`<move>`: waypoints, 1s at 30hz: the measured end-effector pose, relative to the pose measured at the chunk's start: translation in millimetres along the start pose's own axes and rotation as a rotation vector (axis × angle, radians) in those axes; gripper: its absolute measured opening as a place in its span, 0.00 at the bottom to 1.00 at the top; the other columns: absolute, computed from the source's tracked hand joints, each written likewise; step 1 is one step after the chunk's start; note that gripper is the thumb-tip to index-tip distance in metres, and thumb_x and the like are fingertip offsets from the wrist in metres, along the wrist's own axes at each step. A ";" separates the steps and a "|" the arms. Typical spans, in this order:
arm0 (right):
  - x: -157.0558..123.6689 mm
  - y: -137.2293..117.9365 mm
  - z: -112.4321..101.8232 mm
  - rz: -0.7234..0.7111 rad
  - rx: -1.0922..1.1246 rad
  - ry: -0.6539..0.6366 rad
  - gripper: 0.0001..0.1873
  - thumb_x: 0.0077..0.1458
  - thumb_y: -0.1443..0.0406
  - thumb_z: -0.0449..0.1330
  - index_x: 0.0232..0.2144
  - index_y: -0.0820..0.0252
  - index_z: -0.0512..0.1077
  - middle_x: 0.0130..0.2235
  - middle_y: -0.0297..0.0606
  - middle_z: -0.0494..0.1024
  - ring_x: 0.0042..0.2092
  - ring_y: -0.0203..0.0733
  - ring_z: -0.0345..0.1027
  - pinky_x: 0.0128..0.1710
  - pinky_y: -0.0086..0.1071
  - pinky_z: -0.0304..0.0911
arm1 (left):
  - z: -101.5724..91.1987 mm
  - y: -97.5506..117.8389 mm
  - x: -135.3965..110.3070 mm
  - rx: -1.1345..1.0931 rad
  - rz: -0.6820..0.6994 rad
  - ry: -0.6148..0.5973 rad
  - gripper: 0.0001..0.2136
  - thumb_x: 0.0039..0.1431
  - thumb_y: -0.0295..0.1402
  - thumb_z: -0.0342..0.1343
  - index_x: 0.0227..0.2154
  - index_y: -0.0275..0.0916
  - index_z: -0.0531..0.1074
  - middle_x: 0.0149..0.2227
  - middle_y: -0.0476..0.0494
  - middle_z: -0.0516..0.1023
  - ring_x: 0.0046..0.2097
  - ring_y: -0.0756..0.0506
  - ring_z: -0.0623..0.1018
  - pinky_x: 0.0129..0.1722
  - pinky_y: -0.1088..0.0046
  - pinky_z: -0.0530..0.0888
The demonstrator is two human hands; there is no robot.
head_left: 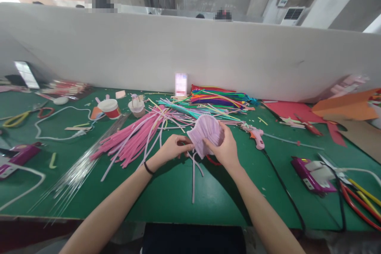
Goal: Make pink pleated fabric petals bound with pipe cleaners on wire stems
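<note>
Head view, centre of the frame: we find the lilac fan [204, 131], a ribbed, shell-shaped piece that appears to be made of fuzzy craft stems laid side by side. It is held just above the green table mat [178, 202], clear of the surface.

The left hand [173, 149] pinches the fan's lower left edge with its fingertips. The right hand [226, 150] is closed around the fan's right side from behind, thumb forward. Both hands are grasping the piece. A black wristband [148, 168] sits on the left wrist.

Handling, as we judge it: the fan is light and soft on the surface, easy to bend and likely to keep a bend. We advise taking hold at the gathered lower edge, where the ribs meet, not at the spread upper rim, which would crush or splay.

Loose lilac stems [193, 178] trail from the fan's lower edge down onto the mat. Left of centre lies a pile of pink stems [131, 143]. Above centre lies a bundle of coloured stems [217, 97]. Right of the hands rests a pink glue gun [256, 135]. A paper cup [110, 108] stands in the upper left, and a white partition [190, 51] closes the far edge.
</note>
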State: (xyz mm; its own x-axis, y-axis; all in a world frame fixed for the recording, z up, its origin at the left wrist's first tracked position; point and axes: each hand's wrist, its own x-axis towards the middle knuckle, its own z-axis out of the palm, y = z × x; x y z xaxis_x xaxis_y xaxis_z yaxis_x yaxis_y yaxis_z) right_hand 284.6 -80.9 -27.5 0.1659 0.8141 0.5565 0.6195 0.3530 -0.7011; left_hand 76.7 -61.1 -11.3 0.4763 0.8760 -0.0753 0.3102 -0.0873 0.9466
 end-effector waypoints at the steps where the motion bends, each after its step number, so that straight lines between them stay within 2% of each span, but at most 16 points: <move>1: 0.3 0.1 -0.4 -0.001 -0.005 0.006 0.36 0.45 0.55 0.66 0.55 0.57 0.62 0.55 0.46 0.69 0.55 0.53 0.62 0.55 0.47 0.55 | -0.1 0.2 0.2 -0.001 -0.002 -0.003 0.14 0.52 0.42 0.59 0.31 0.33 0.75 0.22 0.46 0.74 0.24 0.50 0.74 0.17 0.81 0.64; 4: 1.0 0.1 -1.2 0.001 0.010 0.019 0.35 0.45 0.56 0.65 0.55 0.56 0.62 0.54 0.45 0.70 0.55 0.52 0.62 0.55 0.46 0.56 | -1.0 1.2 -0.3 0.009 -0.010 -0.012 0.15 0.52 0.43 0.58 0.32 0.34 0.75 0.22 0.47 0.74 0.24 0.50 0.74 0.17 0.81 0.64; 10: 0.7 0.2 -0.6 0.052 0.130 0.011 0.33 0.45 0.57 0.65 0.54 0.57 0.63 0.54 0.44 0.70 0.55 0.50 0.63 0.55 0.43 0.57 | -3.7 2.1 -2.8 0.029 -0.002 -0.045 0.15 0.52 0.43 0.58 0.35 0.35 0.73 0.30 0.45 0.77 0.27 0.50 0.75 0.18 0.81 0.63; 20: -0.6 4.0 2.0 0.046 0.168 -0.039 0.32 0.46 0.58 0.64 0.54 0.57 0.63 0.55 0.44 0.69 0.55 0.50 0.63 0.56 0.42 0.56 | -4.5 -9.0 2.5 -0.063 -0.014 0.002 0.11 0.51 0.38 0.60 0.30 0.34 0.75 0.27 0.45 0.77 0.28 0.49 0.76 0.28 0.76 0.70; 30: -1.3 7.1 2.8 0.022 0.106 -0.106 0.30 0.51 0.58 0.61 0.55 0.59 0.62 0.53 0.45 0.70 0.54 0.48 0.64 0.55 0.41 0.58 | -10.1 -7.8 0.4 -0.074 -0.075 0.035 0.13 0.48 0.40 0.62 0.29 0.34 0.78 0.26 0.43 0.79 0.28 0.47 0.78 0.26 0.77 0.69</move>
State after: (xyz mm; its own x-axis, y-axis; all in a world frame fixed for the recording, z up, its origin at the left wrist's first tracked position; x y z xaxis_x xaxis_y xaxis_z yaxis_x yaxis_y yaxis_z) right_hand 286.6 -78.2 -34.4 0.0937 0.8644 0.4941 0.5311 0.3764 -0.7592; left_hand 66.2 -55.2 -15.6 0.4249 0.8947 -0.1374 0.2815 0.0137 0.9595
